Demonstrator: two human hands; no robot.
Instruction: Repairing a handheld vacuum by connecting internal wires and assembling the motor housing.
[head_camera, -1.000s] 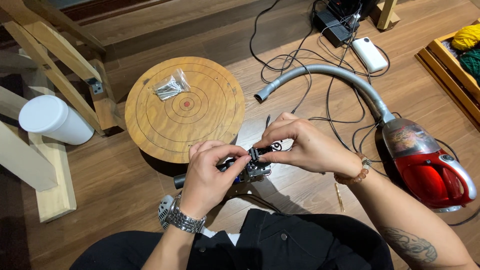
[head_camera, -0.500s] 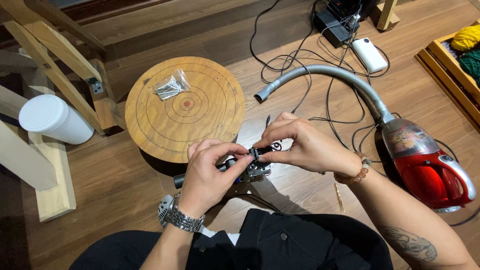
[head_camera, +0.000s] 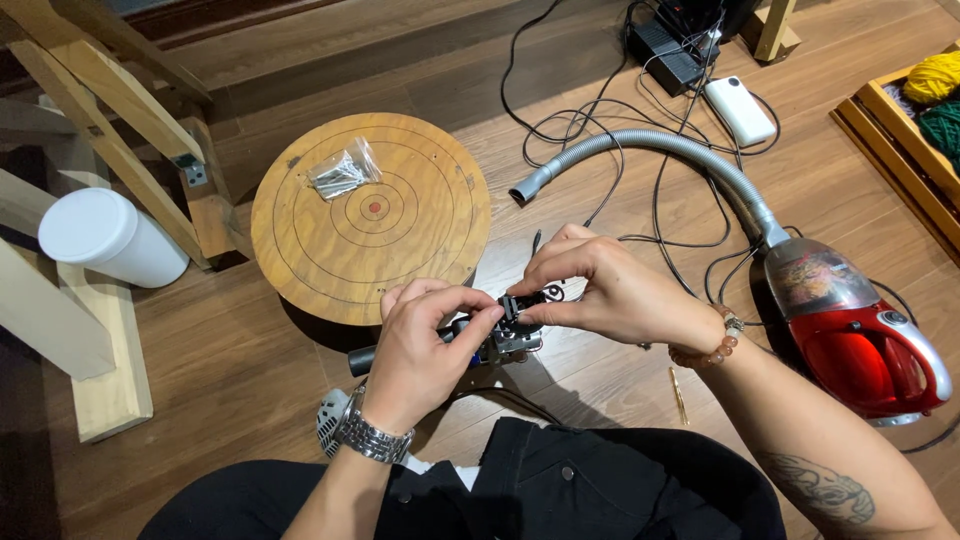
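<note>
My left hand (head_camera: 425, 340) grips a small black and metal device (head_camera: 500, 335) with a dark cylindrical handle sticking out to the left. My right hand (head_camera: 610, 290) pinches a small black part (head_camera: 527, 299) at the top of that device, fingertips meeting those of the left hand. Both hands hover above my lap and the wooden floor, just in front of a round wooden board (head_camera: 370, 215) with ring markings. A clear bag of screws (head_camera: 340, 175) lies on the board's upper left.
A red vacuum cleaner (head_camera: 850, 330) with a grey hose (head_camera: 650, 145) lies to the right among black cables (head_camera: 640, 100). A white cylindrical tub (head_camera: 105, 238) and wooden frame legs (head_camera: 120, 150) stand at left. A box with yarn (head_camera: 925, 95) sits at far right.
</note>
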